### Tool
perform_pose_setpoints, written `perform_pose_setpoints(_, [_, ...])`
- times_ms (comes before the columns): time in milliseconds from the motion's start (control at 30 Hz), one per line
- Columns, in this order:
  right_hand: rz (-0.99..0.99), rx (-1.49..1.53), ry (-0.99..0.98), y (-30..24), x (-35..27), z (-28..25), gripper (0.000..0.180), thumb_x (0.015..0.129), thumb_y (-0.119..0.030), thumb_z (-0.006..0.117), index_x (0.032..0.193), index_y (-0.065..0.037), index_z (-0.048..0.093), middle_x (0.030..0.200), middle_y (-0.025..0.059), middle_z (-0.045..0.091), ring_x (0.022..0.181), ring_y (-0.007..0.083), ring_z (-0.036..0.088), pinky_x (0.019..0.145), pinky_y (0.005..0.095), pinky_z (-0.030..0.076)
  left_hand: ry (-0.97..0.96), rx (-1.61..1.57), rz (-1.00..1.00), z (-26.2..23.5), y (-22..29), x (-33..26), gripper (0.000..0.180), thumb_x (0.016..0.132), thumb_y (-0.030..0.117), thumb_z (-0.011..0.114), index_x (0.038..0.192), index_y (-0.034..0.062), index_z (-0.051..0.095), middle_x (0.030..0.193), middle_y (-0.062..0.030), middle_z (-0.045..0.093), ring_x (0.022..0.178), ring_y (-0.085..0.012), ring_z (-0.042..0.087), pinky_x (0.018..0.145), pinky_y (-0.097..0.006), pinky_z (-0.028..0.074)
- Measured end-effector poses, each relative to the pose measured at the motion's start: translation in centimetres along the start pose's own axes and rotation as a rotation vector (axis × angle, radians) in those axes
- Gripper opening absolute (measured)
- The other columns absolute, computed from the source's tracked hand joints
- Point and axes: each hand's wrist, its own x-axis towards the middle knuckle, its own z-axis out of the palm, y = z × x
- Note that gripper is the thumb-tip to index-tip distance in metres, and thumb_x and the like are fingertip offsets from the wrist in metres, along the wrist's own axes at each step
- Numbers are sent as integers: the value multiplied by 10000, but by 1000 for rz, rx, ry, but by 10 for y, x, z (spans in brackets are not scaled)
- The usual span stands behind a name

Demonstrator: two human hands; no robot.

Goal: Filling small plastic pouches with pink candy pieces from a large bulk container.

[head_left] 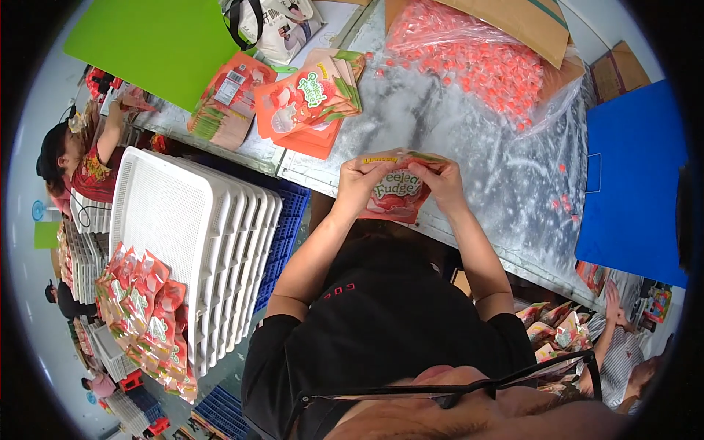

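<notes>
At frame centre, both forearms reached up; the left hand [361,181] and right hand [442,181] pinched the red pouch [400,194] by its top corners above the worktop [455,139].

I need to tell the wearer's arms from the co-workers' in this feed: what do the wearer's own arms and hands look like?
Both forearms are bare, rising from the lower edge. The left hand and right hand have no gloves, rings or watch that show. Short black sleeves end above the elbows, on a black shirt with small red lettering on the chest.
</notes>
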Motion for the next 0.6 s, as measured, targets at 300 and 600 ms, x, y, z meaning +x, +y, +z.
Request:
perform_pose_setpoints(300, [5, 135, 10, 14, 14, 10, 184, 938, -111, 653, 1056, 22, 698, 962, 31, 710, 857, 90, 623, 789, 242, 491, -4, -342, -142, -34, -6, -11, 325, 1037, 235, 516, 1175, -36, 631, 1070, -123, 706, 939, -190, 688, 823, -354, 572])
perform_pose_setpoints(600, [-31, 191, 24, 16, 14, 15, 234, 977, -140, 597, 1144, 12, 660, 1117, 69, 660, 1004, 155, 613, 901, 286, 478, 26, -167, 116, -25, 0, -19, 321, 1035, 262, 534, 1133, -1, 689, 1063, -52, 709, 1015, -141, 622, 961, -313, 475])
